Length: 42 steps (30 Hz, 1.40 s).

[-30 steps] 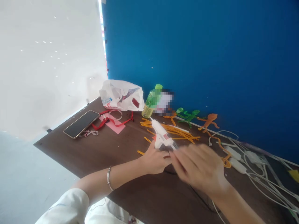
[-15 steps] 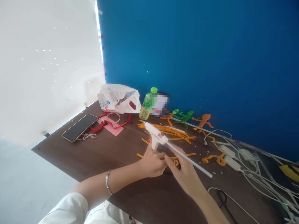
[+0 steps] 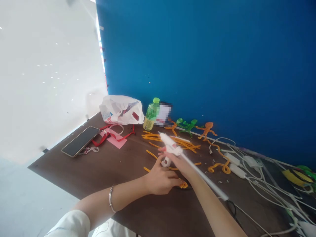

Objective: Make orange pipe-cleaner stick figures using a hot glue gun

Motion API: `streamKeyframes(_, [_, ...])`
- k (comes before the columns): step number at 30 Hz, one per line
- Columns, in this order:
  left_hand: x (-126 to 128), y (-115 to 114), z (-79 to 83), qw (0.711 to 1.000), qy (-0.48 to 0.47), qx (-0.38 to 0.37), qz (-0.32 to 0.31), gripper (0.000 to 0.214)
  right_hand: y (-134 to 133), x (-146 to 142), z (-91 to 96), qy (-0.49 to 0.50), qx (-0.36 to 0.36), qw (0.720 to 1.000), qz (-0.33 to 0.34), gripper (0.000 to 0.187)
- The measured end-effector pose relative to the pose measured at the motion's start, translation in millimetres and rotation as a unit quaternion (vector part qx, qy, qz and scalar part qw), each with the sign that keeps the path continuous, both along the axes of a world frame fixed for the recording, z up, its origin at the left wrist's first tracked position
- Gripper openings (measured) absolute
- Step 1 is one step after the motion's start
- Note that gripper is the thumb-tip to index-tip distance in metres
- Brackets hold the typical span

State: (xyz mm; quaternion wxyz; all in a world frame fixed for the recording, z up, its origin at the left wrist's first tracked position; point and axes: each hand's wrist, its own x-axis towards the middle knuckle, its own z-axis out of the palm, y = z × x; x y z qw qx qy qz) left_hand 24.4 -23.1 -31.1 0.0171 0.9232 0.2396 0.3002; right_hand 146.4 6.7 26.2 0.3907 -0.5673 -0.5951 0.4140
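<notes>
Two bare hands work over a dark brown wooden table [image 3: 74, 174]. The right hand [image 3: 172, 157] has its fingers wrapped narrowly around the rear of a white plastic hot glue gun [image 3: 170, 144], which hangs above the table, nozzle pointing up and away. A long, smooth white glue stick [image 3: 204, 177] runs from the gun's back end, along the right forearm. The left hand [image 3: 160, 179] rests low on the table just below the gun's handle, fingers curled; whether they grip anything is unclear. A silver bangle [image 3: 110, 198] circles the left wrist, near a white sleeve [image 3: 69, 225]. Fuzzy orange-yellow pipe cleaners [image 3: 151, 137] lie scattered around the gun, with a bent piece [image 3: 183, 185] beside the left fingertips. Further along the blue wall [image 3: 197, 59] stand flat twisted orange [image 3: 207, 129] and green [image 3: 187, 125] pipe-cleaner figures. A crumpled white plastic bag [image 3: 120, 110], a green-capped plastic bottle [image 3: 151, 115], a glossy black smartphone [image 3: 80, 141], red ribbon [image 3: 112, 135] on pink paper [image 3: 113, 140], and tangled white cables [image 3: 266, 191] also sit around the table.
</notes>
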Motion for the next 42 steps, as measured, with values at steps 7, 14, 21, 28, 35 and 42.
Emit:
streamKeyframes(7, [-12.1,18.2,3.5,0.977,-0.188,-0.076,0.068,0.025,18.1,52.8,-0.8,0.269,0.023,0.959,-0.09,0.014])
streamKeyframes(14, [-20.5,40.9,1.4,0.892,-0.352,-0.241,0.148,0.025,-17.4,59.5,-22.6,0.085,0.043,0.989,-0.11,0.035])
streamKeyframes(21, [-16.7,40.7,-3.0,0.873,-0.361,-0.297,0.139,0.025,-31.5,52.4,-40.0,0.052,0.014,0.994,-0.098,0.046])
streamKeyframes(28, [-16.9,41.0,-0.7,0.82,-0.399,-0.375,0.166,0.029,-35.1,51.3,-43.9,0.03,-0.004,0.995,-0.093,0.048])
streamKeyframes(35, [-18.1,46.3,3.3,0.689,-0.493,-0.52,0.107,0.038,-38.8,44.4,-39.8,0.078,-0.022,0.993,-0.089,0.046])
streamKeyframes(42, [-18.2,47.2,0.4,0.629,-0.509,-0.588,0.02,0.036,-43.9,35.4,-33.7,0.12,-0.052,0.989,-0.068,0.045])
